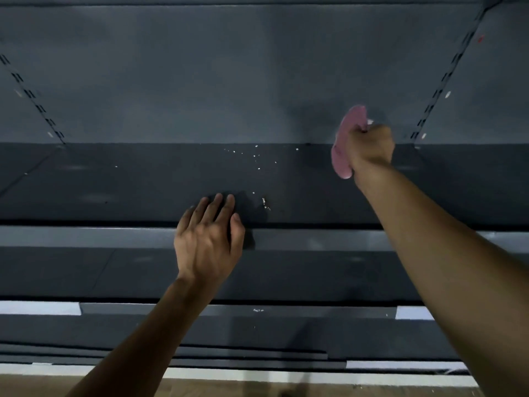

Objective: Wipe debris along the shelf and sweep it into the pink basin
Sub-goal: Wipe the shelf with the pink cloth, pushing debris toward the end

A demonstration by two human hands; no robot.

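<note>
Debris [252, 157] mid-frame on shelf [143, 181]; our right hand [369, 146] grips pink cloth [343, 141], left hand [207, 239] flat, open at edge. We should sweep leftward, low, steady; basin unseen.

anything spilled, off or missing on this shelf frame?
Yes. Small white debris specks lie scattered on the dark shelf, between the left hand and the pink cloth gripped in the right hand. A few more sit on a lower ledge. No pink basin is in view.
</note>
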